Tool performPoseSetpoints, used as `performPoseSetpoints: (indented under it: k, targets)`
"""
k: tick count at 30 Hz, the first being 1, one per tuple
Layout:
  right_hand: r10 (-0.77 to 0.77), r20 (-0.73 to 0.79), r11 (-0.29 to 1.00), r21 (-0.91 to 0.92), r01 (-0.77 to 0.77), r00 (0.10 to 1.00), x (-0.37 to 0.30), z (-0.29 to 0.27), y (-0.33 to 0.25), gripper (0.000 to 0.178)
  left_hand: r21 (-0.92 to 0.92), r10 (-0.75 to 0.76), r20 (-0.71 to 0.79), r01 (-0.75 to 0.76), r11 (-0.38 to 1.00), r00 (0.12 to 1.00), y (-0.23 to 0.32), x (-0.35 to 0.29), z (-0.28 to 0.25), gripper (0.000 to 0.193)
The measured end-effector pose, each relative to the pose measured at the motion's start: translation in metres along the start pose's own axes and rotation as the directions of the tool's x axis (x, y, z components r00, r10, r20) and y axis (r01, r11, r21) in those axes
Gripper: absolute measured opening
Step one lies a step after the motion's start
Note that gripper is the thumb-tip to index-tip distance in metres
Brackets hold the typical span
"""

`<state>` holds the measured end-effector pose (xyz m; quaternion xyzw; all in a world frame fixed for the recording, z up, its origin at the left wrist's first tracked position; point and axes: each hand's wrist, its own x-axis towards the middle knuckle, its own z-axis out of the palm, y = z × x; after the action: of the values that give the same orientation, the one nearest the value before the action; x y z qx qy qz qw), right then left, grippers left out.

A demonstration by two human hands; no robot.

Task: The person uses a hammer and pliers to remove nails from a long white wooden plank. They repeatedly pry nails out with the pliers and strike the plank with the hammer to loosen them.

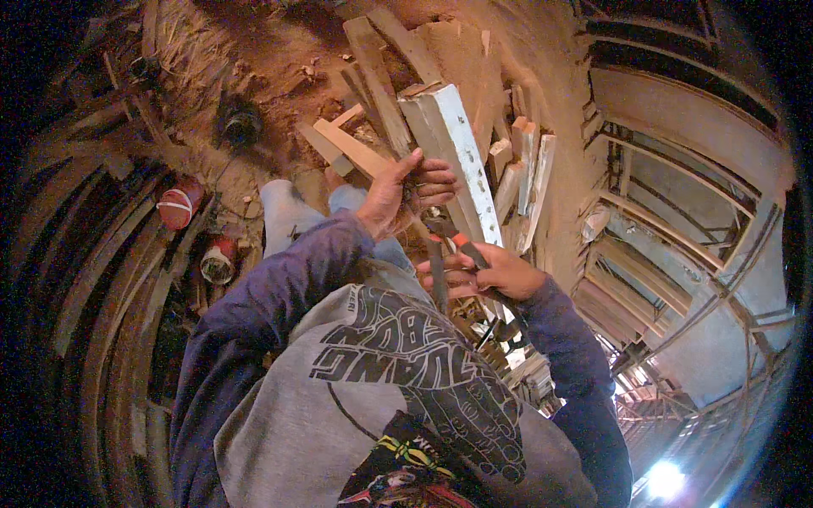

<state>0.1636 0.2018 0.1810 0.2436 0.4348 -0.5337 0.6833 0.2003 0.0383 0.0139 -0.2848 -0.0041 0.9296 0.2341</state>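
Black handles with orange sections mark the pliers [439,225], which sit in front of the person's torso, beside the lower end of a white-faced timber [465,157]. The right hand [506,273] grips them, its fingers around the handles, which stand apart in a narrow V. The left hand [408,193] is raised just above the head of the pliers with its fingers curled inward; whether it pinches anything small cannot be told. Dark spots run along the timber's white face. To its left lies a pale wooden piece [351,148], and to its right lean several short offcuts [527,173]. Reddish-brown earth ground [271,55] spreads beyond. Farther left, a red bucket [179,203] stands near long planks [110,279].
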Motion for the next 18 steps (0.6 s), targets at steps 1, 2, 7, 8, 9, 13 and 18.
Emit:
performPoseSetpoints:
  k: [1, 2, 7, 8, 9, 13, 18]
  targets:
    - [0.012, -0.019, 1.000, 0.013, -0.012, 1.000, -0.002, -0.004, -0.001, 0.074, -0.028, 0.034, 0.037, -0.033, 0.999, 0.999, 0.001, 0.001, -0.001, 0.044]
    - [0.036, -0.063, 0.999, 0.033, -0.034, 0.997, -0.005, -0.009, -0.002, 0.077, -0.015, 0.024, -0.059, -0.025, 1.000, 0.998, 0.001, 0.002, -0.004, 0.042]
    - [-0.116, -0.292, 0.886, -0.462, -0.034, 0.949, -0.004, -0.047, -0.026, 0.063, 0.025, -0.033, -0.093, 0.036, 0.999, 0.995, 0.005, 0.008, -0.020, 0.033]
    - [-0.089, -0.397, 0.868, -0.480, -0.125, 0.913, -0.003, -0.054, -0.031, 0.061, 0.039, -0.053, -0.073, 0.056, 0.998, 0.996, 0.006, 0.008, -0.021, 0.031]
    - [-0.100, -0.427, 0.852, -0.503, -0.145, 0.899, 0.000, -0.059, -0.035, 0.059, 0.029, -0.055, -0.020, 0.055, 0.998, 0.998, 0.007, 0.009, -0.022, 0.033]
    - [-0.081, -0.411, 0.822, -0.543, -0.172, 0.908, 0.009, -0.075, -0.053, 0.041, 0.038, -0.003, -0.035, 0.004, 0.999, 0.999, 0.009, 0.008, -0.019, 0.036]
    - [-0.001, -0.457, 0.822, -0.506, -0.260, 0.889, 0.012, -0.072, -0.079, 0.028, 0.010, 0.005, -0.057, -0.005, 1.000, 0.998, 0.014, 0.004, -0.016, 0.040]
